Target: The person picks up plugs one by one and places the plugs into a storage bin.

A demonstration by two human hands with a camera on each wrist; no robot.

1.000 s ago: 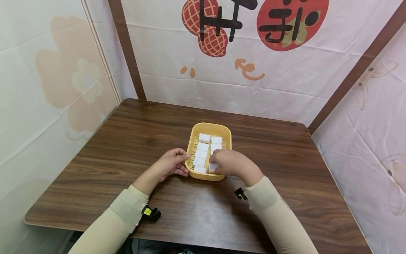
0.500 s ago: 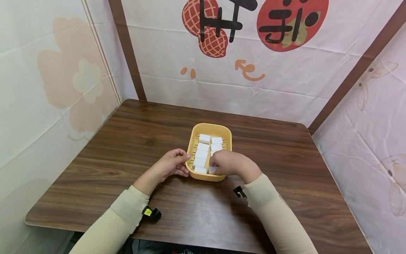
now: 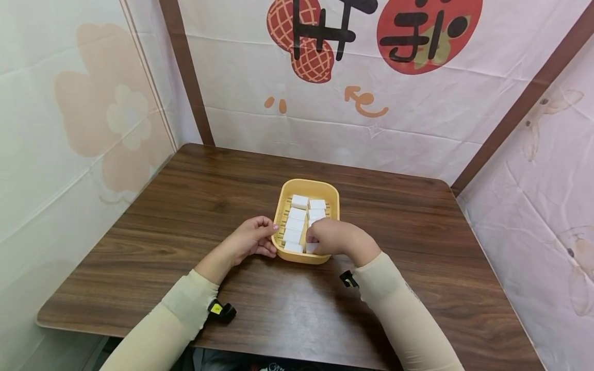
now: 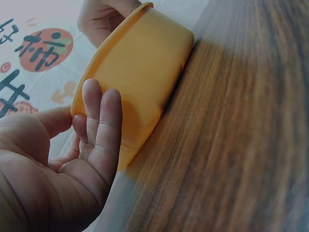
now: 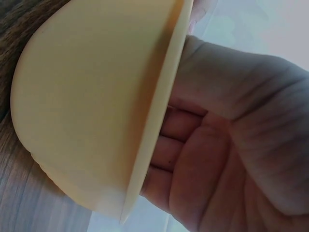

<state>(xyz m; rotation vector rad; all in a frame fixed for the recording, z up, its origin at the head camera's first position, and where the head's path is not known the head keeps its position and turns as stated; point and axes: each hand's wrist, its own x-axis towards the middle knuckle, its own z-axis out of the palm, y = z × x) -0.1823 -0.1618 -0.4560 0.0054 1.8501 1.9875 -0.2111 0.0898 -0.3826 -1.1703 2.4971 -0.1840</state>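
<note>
A yellow plastic basket [image 3: 308, 185] with a slotted bottom stands on the table. In it lie small white rectangular blocks [image 3: 297, 214] in two columns. My left hand [image 3: 252, 238] holds the basket's left rim; in the left wrist view its thumb is at the rim and two fingers [image 4: 108, 116] lie along the outer wall. My right hand [image 3: 341, 238] reaches over the right rim with curled fingers and grips a white block [image 3: 312, 248] in the near right corner. The basket's wall hides its fingertips in the right wrist view, and the hand covers part of the right column.
The brown wood-grain table [image 3: 223, 180] extends around the basket on all sides. Printed white cloth walls [image 3: 408, 134] rise behind it and at both sides. A black wrist strap mount [image 3: 221, 312] hangs by the left sleeve.
The right wrist has shifted very slightly to the left. Both hands keep their places at the basket, and the blocks look the same.
</note>
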